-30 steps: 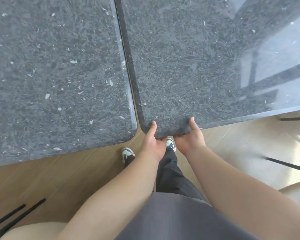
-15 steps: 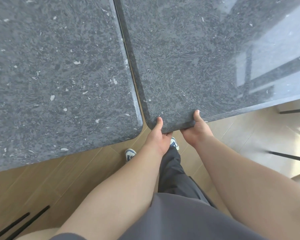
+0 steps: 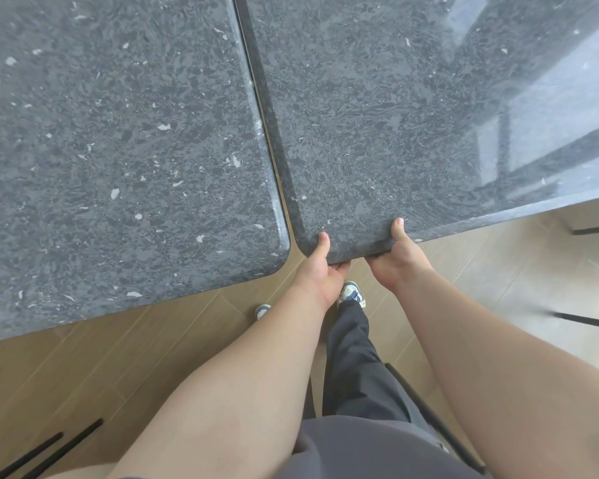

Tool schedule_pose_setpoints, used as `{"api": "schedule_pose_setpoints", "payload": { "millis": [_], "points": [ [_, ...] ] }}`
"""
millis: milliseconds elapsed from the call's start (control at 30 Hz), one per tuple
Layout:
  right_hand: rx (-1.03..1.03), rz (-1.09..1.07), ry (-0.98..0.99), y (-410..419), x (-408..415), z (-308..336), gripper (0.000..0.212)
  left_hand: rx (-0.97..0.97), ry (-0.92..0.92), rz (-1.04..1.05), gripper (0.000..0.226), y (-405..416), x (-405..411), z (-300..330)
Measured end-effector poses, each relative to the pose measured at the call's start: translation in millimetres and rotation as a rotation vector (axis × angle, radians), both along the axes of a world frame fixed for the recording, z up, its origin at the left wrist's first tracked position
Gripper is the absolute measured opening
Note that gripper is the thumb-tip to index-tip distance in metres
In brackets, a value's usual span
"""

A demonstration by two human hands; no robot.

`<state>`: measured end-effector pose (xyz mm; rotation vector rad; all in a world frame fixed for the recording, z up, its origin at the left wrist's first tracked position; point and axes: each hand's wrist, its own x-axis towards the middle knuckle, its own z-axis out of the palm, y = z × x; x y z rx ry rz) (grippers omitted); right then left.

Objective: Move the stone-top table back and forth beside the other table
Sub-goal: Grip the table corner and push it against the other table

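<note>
Two dark grey speckled stone tops fill the upper view. The stone-top table [image 3: 395, 115] lies on the right, and the other table [image 3: 118, 150] on the left, with a narrow gap between their long edges. My left hand [image 3: 320, 269] grips the right table's near edge at its rounded corner, thumb on top and fingers underneath. My right hand [image 3: 393, 255] grips the same edge a little further right, thumb on top too.
Wood-plank floor [image 3: 118, 357] shows below the tables, with paler flooring at the right. My dark trouser leg and shoes [image 3: 351, 297] stand under the gripped corner. Black thin bars [image 3: 49, 447] lie at the bottom left, and black chair or table legs [image 3: 585, 319] at the right.
The stone-top table's near corner sits further from me than a second ago, closer to level with the other table's corner. Both hands kept their grip and went with it.
</note>
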<state>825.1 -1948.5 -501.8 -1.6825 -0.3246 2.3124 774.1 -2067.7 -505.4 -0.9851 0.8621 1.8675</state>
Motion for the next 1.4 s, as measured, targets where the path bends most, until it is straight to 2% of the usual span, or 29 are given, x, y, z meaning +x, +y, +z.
{"api": "schedule_pose_setpoints", "payload": {
  "millis": [633,1133,1300,1400],
  "points": [
    [-0.001,-0.061,-0.012,-10.8,-9.4,10.9,0.047,-0.02,-0.057,-0.033,0.047,-6.5,-7.3,-2.3],
    [-0.014,-0.016,0.018,-8.2,-6.3,13.6,0.05,-0.043,-0.07,-0.059,0.046,-9.0,-6.7,-6.0],
    [-0.128,-0.002,0.019,-4.2,-1.4,16.6,0.058,-0.025,-0.083,-0.012,0.045,-10.2,-4.9,-2.5],
    [-0.143,-0.003,0.015,-1.4,-0.3,17.9,0.055,0.004,-0.092,0.037,0.038,-10.3,-0.3,3.5]
  ]
}}
